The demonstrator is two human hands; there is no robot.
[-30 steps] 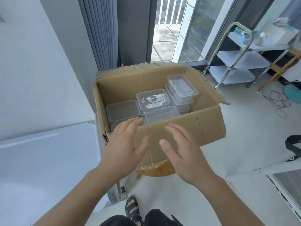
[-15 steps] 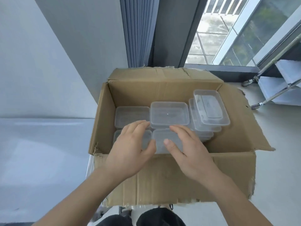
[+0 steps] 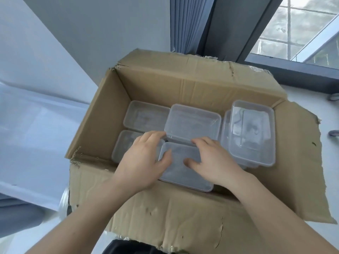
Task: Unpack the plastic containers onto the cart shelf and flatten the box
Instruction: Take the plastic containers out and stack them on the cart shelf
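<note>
An open cardboard box (image 3: pixel 183 217) holds several clear lidded plastic containers. The near-middle container (image 3: pixel 183 173) lies under both hands. My left hand (image 3: pixel 145 160) grips its left end, fingers curled over the far edge and thumb on the lid. My right hand (image 3: pixel 211 158) grips its right end the same way. Another container (image 3: pixel 192 123) sits just behind it, one (image 3: pixel 145 116) at the far left, one (image 3: pixel 122 143) at the near left partly under my left hand. A stack (image 3: pixel 253 132) fills the right side.
The box's right flap (image 3: pixel 300 162) lies folded out flat. A white surface (image 3: pixel 27 134) runs along the left. Behind the box are a grey curtain (image 3: pixel 187 21) and a window (image 3: pixel 293 24). Two small casters (image 3: pixel 333 97) show at the right edge; the cart shelves are out of view.
Both hands moved from the box's front wall forward and down into the box and closed on the near-middle container. The view has leaned over the box; the cart has left the frame.
</note>
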